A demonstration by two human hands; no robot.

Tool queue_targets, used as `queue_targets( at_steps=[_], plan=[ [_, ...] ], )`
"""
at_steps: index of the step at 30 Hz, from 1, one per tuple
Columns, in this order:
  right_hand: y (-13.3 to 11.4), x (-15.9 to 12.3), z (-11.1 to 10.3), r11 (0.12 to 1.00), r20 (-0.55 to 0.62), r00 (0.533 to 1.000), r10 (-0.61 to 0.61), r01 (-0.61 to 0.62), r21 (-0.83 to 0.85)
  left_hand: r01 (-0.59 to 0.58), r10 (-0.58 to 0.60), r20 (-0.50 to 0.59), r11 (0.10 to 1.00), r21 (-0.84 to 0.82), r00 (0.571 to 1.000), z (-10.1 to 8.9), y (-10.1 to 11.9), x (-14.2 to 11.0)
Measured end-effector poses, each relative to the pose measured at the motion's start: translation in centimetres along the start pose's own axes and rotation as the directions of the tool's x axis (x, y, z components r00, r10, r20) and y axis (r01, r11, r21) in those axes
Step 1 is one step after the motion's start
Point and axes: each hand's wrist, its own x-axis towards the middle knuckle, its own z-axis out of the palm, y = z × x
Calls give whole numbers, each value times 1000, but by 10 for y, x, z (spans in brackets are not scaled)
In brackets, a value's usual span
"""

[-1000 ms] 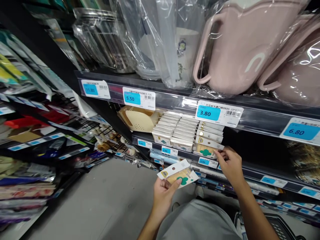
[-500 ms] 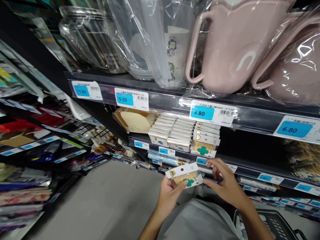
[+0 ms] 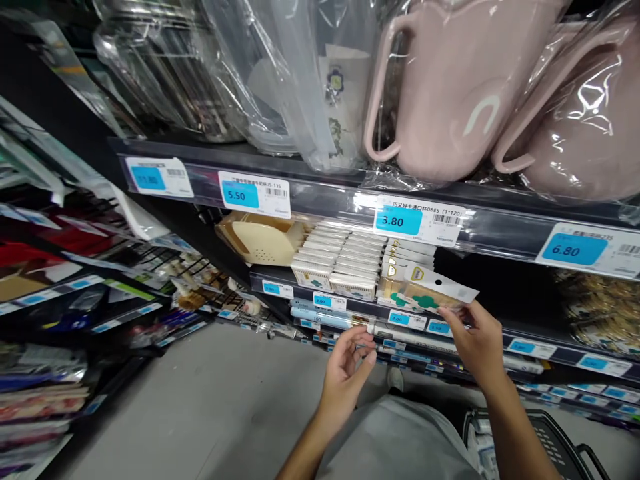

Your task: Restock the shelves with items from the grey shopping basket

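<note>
Shop shelf, right fingers pinching packet

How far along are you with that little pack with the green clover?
Done: the pack is off the shelf row, and the left hand is open and empty. In hand: the right hand holds it near the shelf edge. Left: it is not yet in the row of matching packs or the black shopping basket.

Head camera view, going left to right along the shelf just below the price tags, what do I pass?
Beige perforated plastic holder → stacked white boxes → card-backed packet in the right hand → gold-toned wrapped goods
</note>
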Motion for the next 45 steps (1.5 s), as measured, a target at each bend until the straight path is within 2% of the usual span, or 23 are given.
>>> queue_targets(
  at_steps=[6, 10, 19, 24, 28, 36, 45],
  plan=[
    [13, 6, 20, 1000, 81, 997, -1, 1, -5, 12, -11, -57, 1000, 26, 998, -8, 1, -6],
    [15, 6, 29, 999, 68, 997, 34, -35, 20, -3, 7, -99, 999, 40, 995, -11, 4, -7],
    [15, 22, 28, 981, 221, 957, 190, -176, -85, 17, -12, -119, 999, 38, 993, -10, 5, -4],
    [9, 27, 28, 959, 211, 936, 282, -278, -51, 18, -14, -97, 999, 40, 995, -9, 6, -1],
    [10, 27, 29, 947, 308, 897, 317, -315, -59, 44, -39, -102, 998, 48, 994, -9, 6, 0],
    [16, 20, 35, 961, 235, 933, 272, -277, -13, 62, -56, -119, 997, 44, 991, -8, 7, 2],
    [15, 18, 36, 962, 141, 954, 265, -272, 34, 59, -54, -105, 997, 44, 993, -11, 9, 4]
  ],
)
